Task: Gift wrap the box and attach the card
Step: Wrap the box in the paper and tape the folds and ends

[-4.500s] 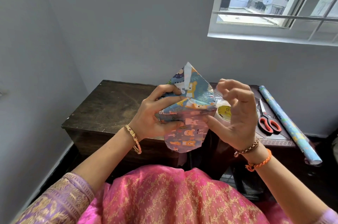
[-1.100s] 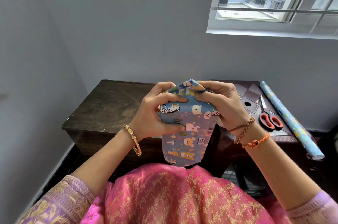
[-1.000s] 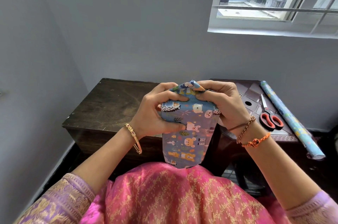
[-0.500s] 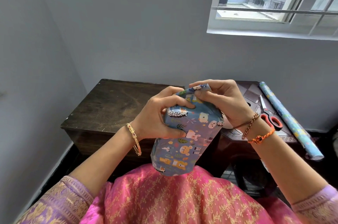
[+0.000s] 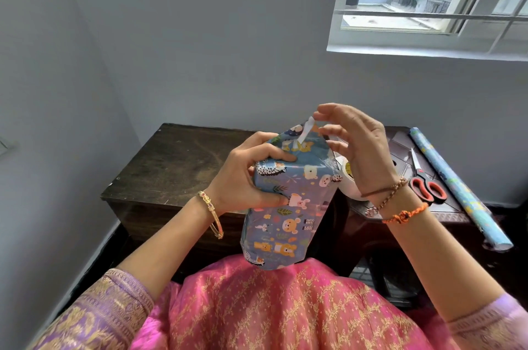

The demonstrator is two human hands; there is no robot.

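The box (image 5: 288,206), wrapped in blue paper printed with cartoon animals, stands tilted over my lap, its lower end near my pink dress. My left hand (image 5: 245,181) grips its upper left side, thumb across the front and fingers over the top edge. The top end flap of paper (image 5: 303,141) stands up in a point, showing a white underside strip. My right hand (image 5: 354,149) hovers at that flap with curled fingers, index tip touching the flap's tip; whether it pinches the paper is unclear. No card is visible.
A dark wooden table (image 5: 177,166) stands ahead against the grey wall. Behind my right hand sits a tape roll (image 5: 350,178). Orange-handled scissors (image 5: 425,186) and a roll of wrapping paper (image 5: 457,192) lie at the right. A window is upper right.
My right hand has lifted off the folded end and the top flap has sprung up into a point. The box has tilted and moved slightly lower.
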